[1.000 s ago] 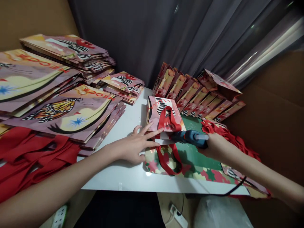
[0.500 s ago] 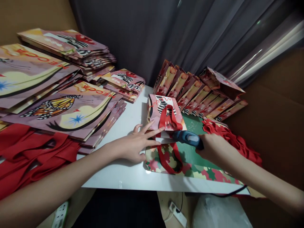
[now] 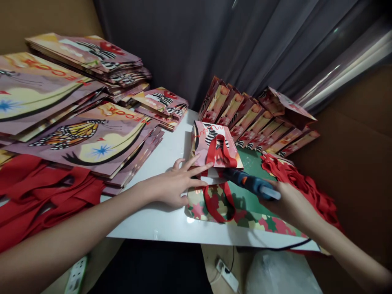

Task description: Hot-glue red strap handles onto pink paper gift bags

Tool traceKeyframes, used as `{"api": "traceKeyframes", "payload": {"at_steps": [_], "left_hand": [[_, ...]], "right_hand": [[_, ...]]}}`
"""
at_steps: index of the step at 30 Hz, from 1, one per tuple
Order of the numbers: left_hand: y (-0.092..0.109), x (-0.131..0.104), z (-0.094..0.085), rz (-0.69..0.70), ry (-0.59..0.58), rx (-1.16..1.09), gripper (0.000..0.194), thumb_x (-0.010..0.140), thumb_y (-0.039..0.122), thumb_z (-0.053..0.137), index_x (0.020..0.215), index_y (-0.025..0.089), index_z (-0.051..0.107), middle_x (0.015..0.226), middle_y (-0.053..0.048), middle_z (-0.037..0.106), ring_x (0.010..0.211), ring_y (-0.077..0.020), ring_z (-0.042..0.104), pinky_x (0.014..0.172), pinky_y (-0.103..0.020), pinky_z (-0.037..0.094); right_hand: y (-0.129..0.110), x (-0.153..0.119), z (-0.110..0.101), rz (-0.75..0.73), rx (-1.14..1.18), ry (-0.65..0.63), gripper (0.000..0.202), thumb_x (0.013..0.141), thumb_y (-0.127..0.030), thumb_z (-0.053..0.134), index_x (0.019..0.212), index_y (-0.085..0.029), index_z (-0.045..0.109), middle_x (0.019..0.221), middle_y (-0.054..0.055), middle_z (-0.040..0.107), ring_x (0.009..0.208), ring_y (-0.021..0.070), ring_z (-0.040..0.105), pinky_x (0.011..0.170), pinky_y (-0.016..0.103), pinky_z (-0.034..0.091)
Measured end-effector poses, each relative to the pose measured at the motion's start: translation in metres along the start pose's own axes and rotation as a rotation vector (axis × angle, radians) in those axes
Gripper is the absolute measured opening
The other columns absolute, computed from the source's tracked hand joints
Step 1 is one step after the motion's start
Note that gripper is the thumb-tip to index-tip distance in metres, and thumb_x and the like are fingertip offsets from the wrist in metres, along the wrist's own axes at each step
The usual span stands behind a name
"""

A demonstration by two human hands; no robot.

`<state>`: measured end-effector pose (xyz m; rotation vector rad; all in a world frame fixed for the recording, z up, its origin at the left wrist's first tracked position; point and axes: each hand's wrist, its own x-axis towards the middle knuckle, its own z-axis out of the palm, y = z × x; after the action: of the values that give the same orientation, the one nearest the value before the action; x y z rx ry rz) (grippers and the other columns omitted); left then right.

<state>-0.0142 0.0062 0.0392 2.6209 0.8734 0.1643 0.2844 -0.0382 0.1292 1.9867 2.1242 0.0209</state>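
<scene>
My left hand (image 3: 176, 185) lies with its fingers spread, the fingertips on the left edge of a small printed paper bag (image 3: 200, 141). A red ribbon handle (image 3: 229, 157) loops over the bag's zebra-striped face, and a second red ribbon loop (image 3: 211, 208) lies below the bag's mouth. My right hand (image 3: 283, 200) is wrapped round a dark blue glue gun (image 3: 252, 183), whose tip points left at the bag's mouth. The tip itself is hidden under the bag's edge. Beneath the bag is a green mat with a leaf-patterned border (image 3: 275, 224).
Stacks of flat printed bags (image 3: 101, 151) fill the left, with red ribbons (image 3: 45, 196) in front. Upright bags (image 3: 254, 118) stand in a row at the back right. More red ribbons (image 3: 306, 188) lie at the right. A black cord (image 3: 290, 246) crosses the table's front edge.
My right hand has moved right and slightly down, and the glue gun has turned so more of its length shows. My left hand stays on the bag.
</scene>
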Motion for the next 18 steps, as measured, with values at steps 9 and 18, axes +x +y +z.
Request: {"api": "traceKeyframes", "payload": {"at_steps": [9,18], "left_hand": [[-0.003,0.000,0.004,0.023,0.036,-0.006,0.073,0.072,0.018,0.061,0.142,0.039,0.050,0.166,0.004,0.002,0.148,-0.0466,-0.012,0.107,-0.080,0.015],[0.000,0.001,0.000,-0.018,-0.014,0.003,0.079,0.071,0.019,0.060,0.145,0.041,0.045,0.166,0.004,0.000,0.148,-0.0482,-0.010,0.105,-0.081,0.016]], "right_hand": [[0.023,-0.011,0.038,-0.106,0.403,0.189,0.009,0.075,-0.032,0.055,0.074,-0.023,0.054,0.067,0.002,0.059,0.056,0.0185,0.054,0.052,0.028,0.041],[0.008,0.013,0.025,-0.129,0.516,-0.055,0.012,0.069,-0.031,0.058,0.073,-0.020,0.054,0.062,0.000,0.050,0.056,0.0159,0.046,0.050,0.025,0.039]]}}
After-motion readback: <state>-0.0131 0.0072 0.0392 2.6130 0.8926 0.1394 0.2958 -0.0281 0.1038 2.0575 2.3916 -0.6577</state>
